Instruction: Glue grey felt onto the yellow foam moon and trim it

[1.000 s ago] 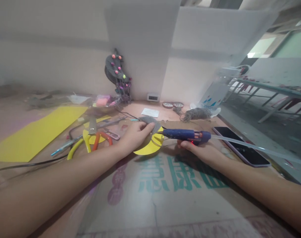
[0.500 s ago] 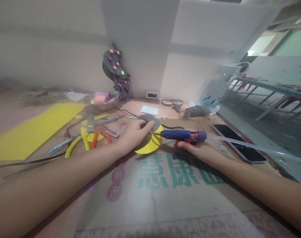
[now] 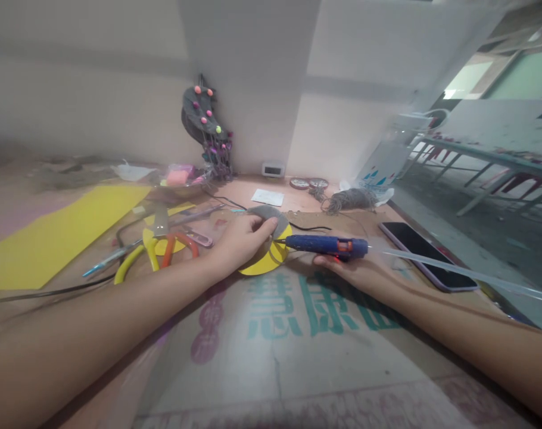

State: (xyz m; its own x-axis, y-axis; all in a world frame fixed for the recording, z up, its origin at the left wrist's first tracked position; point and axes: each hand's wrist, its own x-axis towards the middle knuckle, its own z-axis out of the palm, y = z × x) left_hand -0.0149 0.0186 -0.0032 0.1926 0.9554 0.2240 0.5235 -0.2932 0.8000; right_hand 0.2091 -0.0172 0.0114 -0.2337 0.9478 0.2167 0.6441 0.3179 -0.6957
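Note:
My left hand [image 3: 243, 239] rests on a yellow paper disc [image 3: 262, 262] that has a grey felt piece [image 3: 267, 214] on top; its fingers are curled and press on the grey piece. My right hand [image 3: 349, 268] grips a blue hot glue gun [image 3: 325, 245] lying level. The gun's nozzle points left and touches the edge of the grey piece on the disc. A clear glue stick [image 3: 449, 269] sticks out of the gun's back toward the right.
A cardboard sheet with teal print [image 3: 307, 310] covers the table. Yellow-and-orange scissors [image 3: 164, 250], pens and a yellow paper sheet [image 3: 52, 238] lie to the left. To the right sits a phone [image 3: 425, 253]. Twine [image 3: 349, 201] and a beaded grey ornament [image 3: 203, 122] stand at the back.
Both hands, disc and glue gun stay together; the nozzle has crept slightly left along the grey piece. The view shifted a little.

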